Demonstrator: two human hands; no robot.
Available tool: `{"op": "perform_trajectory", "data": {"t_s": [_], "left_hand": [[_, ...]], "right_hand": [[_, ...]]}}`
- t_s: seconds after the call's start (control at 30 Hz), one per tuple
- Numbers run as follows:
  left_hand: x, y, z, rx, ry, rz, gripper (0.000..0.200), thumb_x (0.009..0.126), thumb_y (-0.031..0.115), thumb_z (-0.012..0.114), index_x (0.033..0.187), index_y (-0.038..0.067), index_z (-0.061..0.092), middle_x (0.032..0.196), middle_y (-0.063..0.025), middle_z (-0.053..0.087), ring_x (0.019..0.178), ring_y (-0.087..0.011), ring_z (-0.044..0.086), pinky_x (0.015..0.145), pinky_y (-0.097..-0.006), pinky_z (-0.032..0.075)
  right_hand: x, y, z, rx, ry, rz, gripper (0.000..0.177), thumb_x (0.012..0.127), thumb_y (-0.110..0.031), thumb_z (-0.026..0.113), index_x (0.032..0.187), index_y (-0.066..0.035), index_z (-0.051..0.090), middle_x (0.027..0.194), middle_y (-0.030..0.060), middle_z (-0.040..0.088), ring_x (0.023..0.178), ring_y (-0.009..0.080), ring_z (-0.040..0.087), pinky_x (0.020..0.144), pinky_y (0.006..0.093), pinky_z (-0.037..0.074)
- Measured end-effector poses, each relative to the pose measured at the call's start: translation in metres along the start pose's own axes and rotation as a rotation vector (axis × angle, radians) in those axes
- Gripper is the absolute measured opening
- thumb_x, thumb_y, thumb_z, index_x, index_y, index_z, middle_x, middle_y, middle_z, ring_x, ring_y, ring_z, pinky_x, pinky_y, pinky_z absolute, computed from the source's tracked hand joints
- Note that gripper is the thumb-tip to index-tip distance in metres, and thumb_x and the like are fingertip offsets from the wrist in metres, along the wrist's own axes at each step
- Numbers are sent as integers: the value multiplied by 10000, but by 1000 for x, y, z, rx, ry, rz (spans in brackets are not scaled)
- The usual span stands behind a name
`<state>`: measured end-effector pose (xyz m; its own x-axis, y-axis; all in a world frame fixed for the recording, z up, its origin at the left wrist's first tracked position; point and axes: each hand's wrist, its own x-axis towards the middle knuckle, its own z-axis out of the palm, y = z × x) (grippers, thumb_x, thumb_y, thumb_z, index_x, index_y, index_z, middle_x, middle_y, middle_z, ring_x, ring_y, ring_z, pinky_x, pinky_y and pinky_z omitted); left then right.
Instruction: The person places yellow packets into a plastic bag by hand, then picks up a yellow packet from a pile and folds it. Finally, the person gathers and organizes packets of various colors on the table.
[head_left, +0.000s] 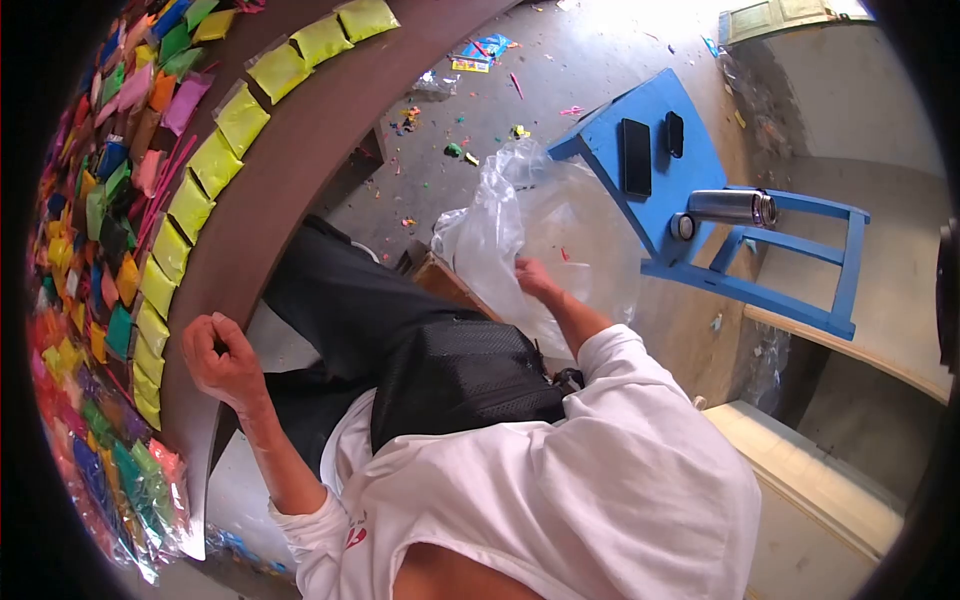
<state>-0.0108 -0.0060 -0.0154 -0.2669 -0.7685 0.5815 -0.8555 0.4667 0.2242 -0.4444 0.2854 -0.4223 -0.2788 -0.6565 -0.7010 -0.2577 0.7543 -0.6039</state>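
Observation:
My left hand is raised over the brown table edge, its fingers curled together with nothing visible in them. Beside it a curved row of yellow-green packets lies along the table. My right hand is closed at the near side of a large clear plastic bag, its fingers against the plastic film. The bag stands open over a brown box, and a small red piece shows inside it.
Many coloured packets are heaped on the table at the far left. A blue stool holds a phone, a black case, a steel flask and its cap. Coloured scraps litter the floor.

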Motion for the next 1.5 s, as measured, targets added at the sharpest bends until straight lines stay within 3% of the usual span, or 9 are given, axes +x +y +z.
{"op": "perform_trajectory", "data": {"t_s": [0.17, 0.37, 0.47, 0.57, 0.67, 0.77, 1.07, 1.33, 1.5], "left_hand": [[0, 2, 1, 19, 13, 3, 167, 914, 86, 583, 776, 13, 524, 775, -89, 539, 679, -261, 558, 605, -369, 471], [2, 4, 1, 37, 7, 4, 169, 913, 86, 580, 772, 12, 523, 774, -88, 539, 675, -262, 558, 603, -368, 471], [1, 4, 3, 37, 25, 13, 171, 912, 86, 579, 768, 13, 522, 768, -90, 538, 671, -262, 557, 602, -367, 471], [1, 6, 2, 35, 26, 2, 174, 909, 88, 582, 763, 15, 520, 764, -91, 538, 666, -261, 556, 597, -367, 468], [1, 5, 2, 46, 21, -20, 176, 905, 91, 587, 758, 19, 521, 762, -89, 538, 666, -260, 555, 595, -369, 465], [2, 4, 3, 53, 27, -2, 169, 898, 88, 593, 758, 21, 525, 759, -85, 536, 670, -260, 555, 598, -373, 462], [-1, 4, 2, 23, 12, -53, 158, 875, 64, 611, 752, 15, 525, 771, -85, 552, 699, -274, 569, 623, -387, 471], [-2, 3, 1, 19, 13, -42, 170, 869, 68, 617, 737, 23, 520, 796, -85, 569, 722, -278, 588, 642, -387, 482], [-2, 2, 1, 22, 15, -28, 174, 873, 74, 615, 733, 27, 523, 810, -84, 574, 728, -272, 593, 648, -381, 486]], "right_hand": [[-63, -104, 18, 328, -33, 206, 314, 806, -201, 702, 1001, 44, 696, 945, 105, 711, 877, 199, 650, 771, 362, 507], [-60, -73, 6, -272, 510, 165, 392, 757, -295, 698, 1006, 6, 665, 1026, 250, 672, 976, 384, 656, 855, 429, 515], [-83, -110, -4, -576, 597, 341, 434, 756, -229, 701, 1122, -6, 633, 1021, 202, 685, 938, 303, 668, 815, 348, 500], [-45, -18, -20, -133, -166, 77, 424, 766, -226, 691, 1123, -10, 616, 957, 174, 680, 901, 265, 665, 795, 364, 501], [-23, 19, 4, -327, -331, -143, 410, 791, -217, 615, 1144, -10, 635, 1027, 236, 668, 1012, 359, 645, 871, 419, 515], [-81, -102, -26, -356, -469, 100, 350, 807, -179, 571, 1119, -38, 646, 1045, 243, 664, 997, 376, 649, 867, 436, 516], [-60, -10, 16, -369, 76, -69, 204, 834, -170, 531, 956, -67, 658, 925, 209, 687, 905, 391, 657, 803, 459, 527], [-124, -45, -102, 261, 430, 372, 304, 918, -380, 569, 891, -86, 644, 769, 18, 579, 676, 162, 591, 464, 337, 457], [-133, -68, -146, 447, 561, 253, 314, 922, -433, 586, 905, -120, 608, 835, 15, 611, 732, 171, 617, 628, 373, 494]]}}
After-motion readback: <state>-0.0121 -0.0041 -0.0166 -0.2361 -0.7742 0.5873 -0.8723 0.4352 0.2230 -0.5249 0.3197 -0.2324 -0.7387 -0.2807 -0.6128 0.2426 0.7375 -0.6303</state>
